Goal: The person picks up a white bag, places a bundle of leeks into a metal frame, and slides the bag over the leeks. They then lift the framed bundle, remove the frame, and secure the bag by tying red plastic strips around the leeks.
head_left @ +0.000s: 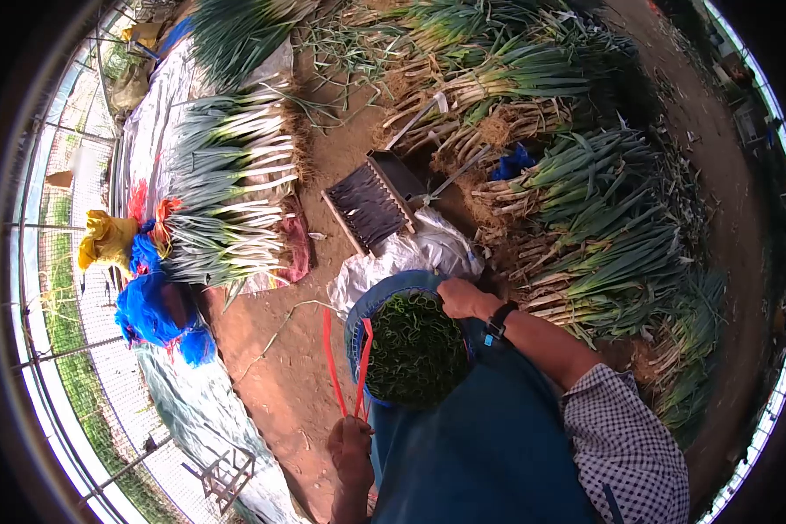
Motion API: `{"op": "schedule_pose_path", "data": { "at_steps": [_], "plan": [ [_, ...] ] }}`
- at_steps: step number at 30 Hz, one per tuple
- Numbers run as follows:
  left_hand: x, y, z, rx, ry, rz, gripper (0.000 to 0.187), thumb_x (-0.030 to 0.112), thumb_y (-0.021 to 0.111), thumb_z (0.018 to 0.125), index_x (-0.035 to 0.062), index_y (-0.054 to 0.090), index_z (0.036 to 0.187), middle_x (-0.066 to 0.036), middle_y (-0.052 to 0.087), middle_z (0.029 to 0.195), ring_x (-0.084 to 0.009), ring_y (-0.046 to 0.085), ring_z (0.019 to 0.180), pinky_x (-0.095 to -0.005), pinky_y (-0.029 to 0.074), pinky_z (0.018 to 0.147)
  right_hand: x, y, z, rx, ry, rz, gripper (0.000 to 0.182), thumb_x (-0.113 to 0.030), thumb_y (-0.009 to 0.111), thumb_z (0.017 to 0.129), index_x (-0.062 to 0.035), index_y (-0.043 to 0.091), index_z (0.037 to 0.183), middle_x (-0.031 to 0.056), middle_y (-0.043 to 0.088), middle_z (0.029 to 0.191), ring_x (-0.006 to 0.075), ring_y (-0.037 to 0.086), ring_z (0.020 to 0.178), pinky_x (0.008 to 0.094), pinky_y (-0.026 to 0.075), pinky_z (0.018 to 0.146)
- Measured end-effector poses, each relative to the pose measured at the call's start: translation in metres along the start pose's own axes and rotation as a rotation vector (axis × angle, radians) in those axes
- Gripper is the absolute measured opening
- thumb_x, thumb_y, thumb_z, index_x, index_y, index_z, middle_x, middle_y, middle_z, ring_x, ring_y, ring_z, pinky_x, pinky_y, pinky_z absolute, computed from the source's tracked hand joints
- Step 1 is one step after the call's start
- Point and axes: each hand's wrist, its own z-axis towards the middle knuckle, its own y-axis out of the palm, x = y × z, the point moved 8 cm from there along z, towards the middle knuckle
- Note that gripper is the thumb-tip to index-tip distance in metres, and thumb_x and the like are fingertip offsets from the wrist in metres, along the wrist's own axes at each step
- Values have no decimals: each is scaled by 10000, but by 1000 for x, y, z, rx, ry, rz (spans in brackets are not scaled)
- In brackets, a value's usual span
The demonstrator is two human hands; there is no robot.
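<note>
My left hand [351, 447] is closed around a red strap [333, 358], whose two strands stand up from the fist. Just ahead of it is a round blue-edged opening packed with dark green, curled leaf ends [415, 349]. At the far right of that opening, my right hand [465, 299] has its fingers curled over the blue rim [410, 281]. A black watch [496, 323] is on the right wrist. A blue apron [472, 445] spreads below the leaves, and the checked sleeve [624, 445] covers my right arm.
A wooden-framed rack with dark strips [371, 205] stands ahead, beside a white sack [437, 244]. Leeks with white stems [236, 179] lie in rows on the left sheet. Heaped leeks with soil-covered roots [603, 192] line the right. Blue netting [153, 306] lies left.
</note>
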Motion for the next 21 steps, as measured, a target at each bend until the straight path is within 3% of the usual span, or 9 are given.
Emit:
{"op": "schedule_pose_path", "data": {
  "at_steps": [4,5,6,8,11,15,18,19,21],
  "plan": [
    [-13,-3,-5,61,-62,26,362,284,466,997,46,542,735,35,427,547,-22,280,423,-227,191,414,17,7,-3,94,124,68,168,-105,610,710,36,634,796,248,622,739,456,616,734,503,487,630],
    [-16,-3,-7,59,-79,4,355,291,472,1001,45,542,754,22,443,546,-23,303,443,-221,212,431,25,10,-8,39,63,416,210,-146,630,734,28,618,849,185,593,656,351,586,556,456,450,511],
    [-19,-3,-9,57,-68,-29,350,292,470,998,52,549,756,21,460,566,-23,316,465,-215,225,451,22,12,-26,-127,248,829,212,-169,647,763,9,612,872,73,516,581,185,468,437,381,385,411],
    [-22,7,-3,48,-24,-92,343,296,466,994,66,562,759,18,494,605,-24,340,508,-204,252,492,21,29,-35,-143,365,1155,155,-158,647,787,-14,606,825,-5,442,566,97,366,424,321,328,366],
    [-22,10,2,142,-126,-285,336,311,482,994,68,557,774,-18,545,647,-32,354,526,-193,260,517,-4,17,-47,-38,403,1202,88,-124,628,809,-51,596,772,2,452,559,104,378,436,319,330,387],
    [20,-19,-20,107,10,-277,333,287,470,1003,56,544,775,-49,570,651,-40,337,500,-192,270,503,-23,-1,-45,-53,76,887,111,-109,613,842,-58,594,746,2,495,594,99,443,500,316,367,443],
    [31,-25,-42,109,-71,-86,315,264,466,1008,56,533,781,0,449,561,-67,363,457,-243,418,551,-38,-16,-51,-28,-62,612,123,-117,608,871,-38,613,776,12,550,620,104,511,567,312,402,488],
    [37,-24,-45,128,-113,-109,324,265,447,1012,59,529,775,-7,465,564,-70,357,437,-242,430,553,-40,-30,-50,2,-77,582,128,-125,605,883,-30,619,798,17,572,634,111,533,586,310,415,502],
    [40,-23,-39,131,-52,-64,339,283,464,1005,42,544,780,-26,517,614,-57,377,488,-222,362,532,-67,-89,-51,164,-90,604,138,-131,583,915,-16,636,861,37,626,705,123,573,642,305,451,557]
  ]
}}
